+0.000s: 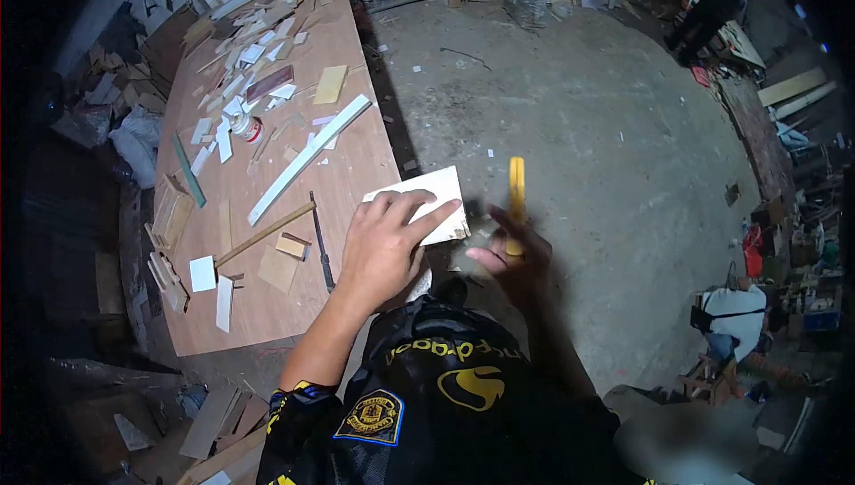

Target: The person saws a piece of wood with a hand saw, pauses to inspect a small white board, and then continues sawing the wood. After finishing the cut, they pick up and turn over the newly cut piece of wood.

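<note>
A pale white wooden board (pixel 443 184) sits at the table's right edge, close to my body. My left hand (pixel 383 240) lies over this board and holds it, fingers bent on its top and one digit stretched toward its right edge. The board's lower right corner looks rough and chipped. To its right, over the floor, my right hand (pixel 524 258) is closed around a long yellow tool (pixel 517 180) that points away from me. Motion blurs this hand, and the tool's exact kind cannot be made out.
The wooden table (pixel 356 160) carries a long white strip (pixel 310 159), a hammer (pixel 267 237), a thin dark rod (pixel 321 240), a jar (pixel 248 127) and many offcuts. One person (pixel 710 15) stands far right; another (pixel 732 320) is low on the right.
</note>
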Motion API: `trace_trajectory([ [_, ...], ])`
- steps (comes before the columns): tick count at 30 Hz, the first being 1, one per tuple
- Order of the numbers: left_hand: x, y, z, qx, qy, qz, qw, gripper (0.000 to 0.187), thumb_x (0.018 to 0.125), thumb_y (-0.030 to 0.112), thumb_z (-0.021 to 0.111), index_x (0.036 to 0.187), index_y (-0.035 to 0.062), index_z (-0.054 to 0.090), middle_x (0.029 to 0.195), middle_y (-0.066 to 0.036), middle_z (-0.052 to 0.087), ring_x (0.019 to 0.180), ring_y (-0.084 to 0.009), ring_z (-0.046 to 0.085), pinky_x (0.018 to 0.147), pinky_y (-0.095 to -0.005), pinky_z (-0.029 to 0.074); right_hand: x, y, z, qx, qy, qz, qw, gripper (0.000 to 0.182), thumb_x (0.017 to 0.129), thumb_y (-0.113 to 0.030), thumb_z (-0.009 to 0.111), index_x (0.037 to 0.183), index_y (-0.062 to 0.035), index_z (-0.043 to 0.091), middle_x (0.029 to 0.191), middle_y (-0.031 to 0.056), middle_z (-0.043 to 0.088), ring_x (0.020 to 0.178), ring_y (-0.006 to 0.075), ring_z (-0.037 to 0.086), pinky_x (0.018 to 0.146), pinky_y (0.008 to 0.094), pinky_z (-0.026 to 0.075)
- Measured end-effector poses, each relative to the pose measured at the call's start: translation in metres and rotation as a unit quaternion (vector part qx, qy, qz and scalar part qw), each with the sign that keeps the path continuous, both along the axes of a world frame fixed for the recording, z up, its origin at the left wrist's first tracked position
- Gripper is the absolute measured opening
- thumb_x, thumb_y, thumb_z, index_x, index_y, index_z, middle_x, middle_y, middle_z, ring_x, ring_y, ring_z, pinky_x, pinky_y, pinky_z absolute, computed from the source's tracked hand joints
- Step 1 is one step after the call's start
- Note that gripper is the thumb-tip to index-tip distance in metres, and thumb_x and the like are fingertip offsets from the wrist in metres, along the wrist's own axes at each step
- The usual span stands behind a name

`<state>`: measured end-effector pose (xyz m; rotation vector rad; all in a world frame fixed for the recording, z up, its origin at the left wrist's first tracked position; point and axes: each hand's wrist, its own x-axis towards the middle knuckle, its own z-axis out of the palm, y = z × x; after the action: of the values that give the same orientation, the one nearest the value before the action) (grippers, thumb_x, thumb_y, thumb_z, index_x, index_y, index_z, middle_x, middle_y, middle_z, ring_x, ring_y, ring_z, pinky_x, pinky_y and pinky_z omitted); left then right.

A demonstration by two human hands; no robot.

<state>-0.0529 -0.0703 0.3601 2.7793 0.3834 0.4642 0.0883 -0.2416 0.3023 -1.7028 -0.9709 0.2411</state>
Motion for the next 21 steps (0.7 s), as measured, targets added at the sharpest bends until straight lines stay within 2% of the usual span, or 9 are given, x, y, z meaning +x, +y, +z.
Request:
trace_trajectory([
  [2, -0.001, -0.001, 0.0, -0.014, 0.004, -0.009, 1.0, 0.068, 0.075, 0.004, 0.069, 0.138, 0.0302, 0.062, 0.124, -0.003, 0.062, 0.11, -0.0277, 0.057, 0.093, -0.0427, 0.046, 0.001, 0.009, 0.008, -0.004, -0.028, 0.014, 0.999, 0.062, 0.078, -0.008, 0.085, 0.135, -0.0156, 0.063, 0.078, 0.003, 0.06, 0.067, 0.0114, 0.057, 0.061, 0.0272, 0.047],
  [4, -0.003, -0.001, 0.002, -0.027, 0.015, -0.027, 0.999, 0.067, 0.076, 0.003, 0.069, 0.137, 0.0302, 0.062, 0.123, -0.003, 0.062, 0.11, -0.028, 0.057, 0.093, -0.0429, 0.047, -0.001, 0.016, 0.016, -0.002, -0.007, 0.023, 1.0, 0.052, 0.073, -0.006, 0.088, 0.122, -0.0091, 0.07, 0.072, -0.0013, 0.058, 0.065, 0.0071, 0.052, 0.06, 0.0256, 0.045],
  [5, -0.004, -0.001, 0.003, -0.034, 0.019, -0.025, 0.999, 0.065, 0.077, 0.003, 0.069, 0.136, 0.0303, 0.063, 0.122, -0.003, 0.062, 0.11, -0.0284, 0.058, 0.094, -0.0432, 0.047, -0.002, 0.017, 0.014, -0.003, -0.006, 0.025, 1.0, 0.052, 0.073, -0.006, 0.088, 0.122, -0.0091, 0.07, 0.072, -0.0013, 0.058, 0.065, 0.0071, 0.052, 0.06, 0.0256, 0.045],
  [7, -0.007, 0.002, 0.001, -0.036, 0.021, -0.024, 0.999, 0.064, 0.077, 0.004, 0.069, 0.135, 0.0303, 0.064, 0.122, -0.003, 0.062, 0.11, -0.0286, 0.058, 0.094, -0.0434, 0.047, -0.002, 0.018, 0.01, -0.026, 0.025, 0.052, 0.998, 0.039, 0.074, -0.005, 0.086, 0.111, -0.0073, 0.072, 0.069, -0.0013, 0.058, 0.062, 0.0066, 0.052, 0.058, 0.0252, 0.044],
  [10, -0.011, 0.006, 0.0, -0.043, 0.029, -0.024, 0.998, 0.063, 0.078, 0.004, 0.07, 0.134, 0.03, 0.064, 0.122, -0.003, 0.062, 0.111, -0.0287, 0.058, 0.095, -0.0437, 0.046, -0.01, 0.025, 0.009, -0.013, 0.024, 0.034, 0.999, 0.032, 0.076, -0.005, 0.084, 0.105, -0.0063, 0.071, 0.069, -0.0007, 0.059, 0.061, 0.0069, 0.053, 0.058, 0.0253, 0.045],
  [13, -0.016, 0.009, 0.0, -0.047, 0.041, -0.021, 0.998, 0.061, 0.078, 0.006, 0.071, 0.134, 0.0294, 0.065, 0.123, -0.003, 0.063, 0.113, -0.0284, 0.057, 0.096, -0.044, 0.046, -0.015, 0.027, 0.01, -0.061, 0.052, 0.021, 0.997, 0.026, 0.081, -0.009, 0.081, 0.104, -0.0055, 0.071, 0.072, 0.001, 0.062, 0.064, 0.0075, 0.056, 0.06, 0.0258, 0.047],
  [20, -0.024, 0.017, 0.0, -0.039, 0.053, -0.031, 0.997, 0.06, 0.079, 0.008, 0.073, 0.134, 0.0299, 0.065, 0.126, -0.002, 0.063, 0.114, -0.0268, 0.057, 0.096, -0.043, 0.045, -0.027, 0.035, 0.015, -0.02, 0.126, 0.035, 0.991, 0.021, 0.088, -0.016, 0.074, 0.104, -0.0032, 0.07, 0.079, 0.0027, 0.067, 0.067, 0.0098, 0.059, 0.063, 0.0271, 0.049],
  [21, -0.025, 0.019, 0.0, -0.04, 0.053, -0.031, 0.997, 0.06, 0.079, 0.008, 0.073, 0.134, 0.0299, 0.065, 0.126, -0.002, 0.063, 0.114, -0.0268, 0.057, 0.096, -0.043, 0.045, -0.028, 0.034, 0.012, -0.005, 0.17, 0.034, 0.985, 0.02, 0.09, -0.013, 0.072, 0.107, -0.0036, 0.069, 0.087, 0.0053, 0.07, 0.079, 0.0129, 0.064, 0.071, 0.0292, 0.052],
])
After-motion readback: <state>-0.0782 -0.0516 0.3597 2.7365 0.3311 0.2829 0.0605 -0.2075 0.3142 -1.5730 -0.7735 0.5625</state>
